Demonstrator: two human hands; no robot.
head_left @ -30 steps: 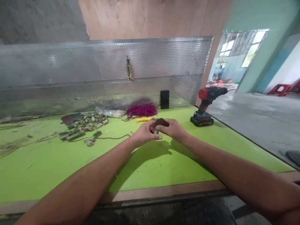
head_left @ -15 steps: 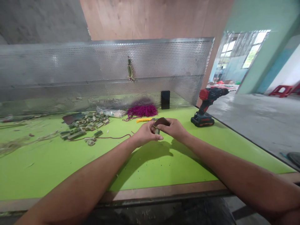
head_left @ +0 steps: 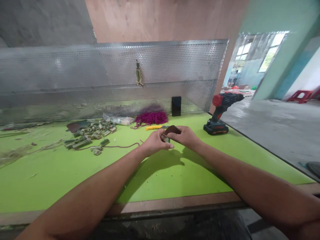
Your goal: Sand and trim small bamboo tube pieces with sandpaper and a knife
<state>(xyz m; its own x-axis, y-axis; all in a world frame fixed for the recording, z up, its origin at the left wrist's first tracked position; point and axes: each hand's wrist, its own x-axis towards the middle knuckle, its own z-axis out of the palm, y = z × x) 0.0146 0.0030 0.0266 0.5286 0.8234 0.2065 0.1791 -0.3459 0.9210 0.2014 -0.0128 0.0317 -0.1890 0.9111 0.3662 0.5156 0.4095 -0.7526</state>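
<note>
Just above the green tabletop, my left hand [head_left: 155, 141] pinches a short piece of green bamboo [head_left: 167, 140], its thumb stretched along the near side. My right hand [head_left: 186, 136] is closed on a bent piece of brown sandpaper [head_left: 173, 129], pressed against the top of the bamboo piece. The two hands touch or nearly touch. Fingers hide most of the bamboo. Right behind them lies a yellow utility knife [head_left: 153, 127], its blade end partly covered by the hands.
Left of my hands lie a heap of cut bamboo pieces [head_left: 93, 131] and a dark red cord [head_left: 122, 146]. Purple yarn [head_left: 151, 117], a plastic packet [head_left: 118, 119] and a black phone [head_left: 176, 106] line the perforated metal panel [head_left: 100, 73]. A cordless drill [head_left: 217, 115] stands right.
Almost nothing differs. Both hands keep the same hold in the same place, and the objects on the table have not moved.
</note>
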